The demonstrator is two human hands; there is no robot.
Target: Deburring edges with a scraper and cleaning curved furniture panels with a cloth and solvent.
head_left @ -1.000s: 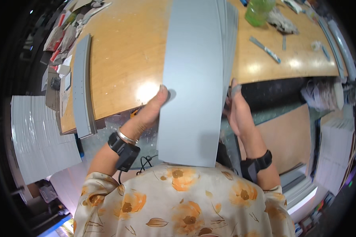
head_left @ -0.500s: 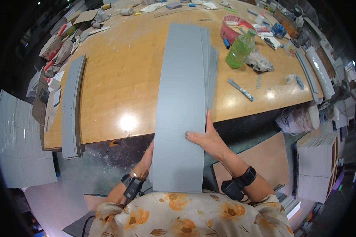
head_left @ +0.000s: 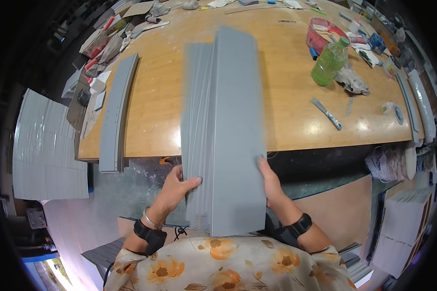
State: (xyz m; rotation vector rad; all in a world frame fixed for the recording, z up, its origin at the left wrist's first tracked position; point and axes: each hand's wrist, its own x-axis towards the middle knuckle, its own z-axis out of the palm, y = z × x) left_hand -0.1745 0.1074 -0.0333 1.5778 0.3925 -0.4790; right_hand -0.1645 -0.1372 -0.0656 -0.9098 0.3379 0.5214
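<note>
A stack of long grey panels (head_left: pixel 240 131) reaches from my waist out over the worktable (head_left: pixel 153 111). Its sheets are fanned out toward the left, with the front panel covering the right part. My left hand (head_left: pixel 174 193) grips the left edges, thumb on top and fingers hidden behind. Along the right edge, my right hand (head_left: pixel 273 188) presses with its thumb up, and its other fingers are mostly out of sight. Both hands hold the stack together.
At left, more grey strips (head_left: pixel 119 111) overhang the table edge. On the right lie a putty knife (head_left: pixel 327 114), a green bottle (head_left: pixel 330 61), a crumpled cloth (head_left: pixel 352 80) and a red tub (head_left: pixel 320 30). White stacks (head_left: pixel 48 148) stand at far left.
The fanned edges have gone from the right side of the stack to the left. My left thumb now rests on top, and my right thumb has moved to the right edge. The view has shifted.
</note>
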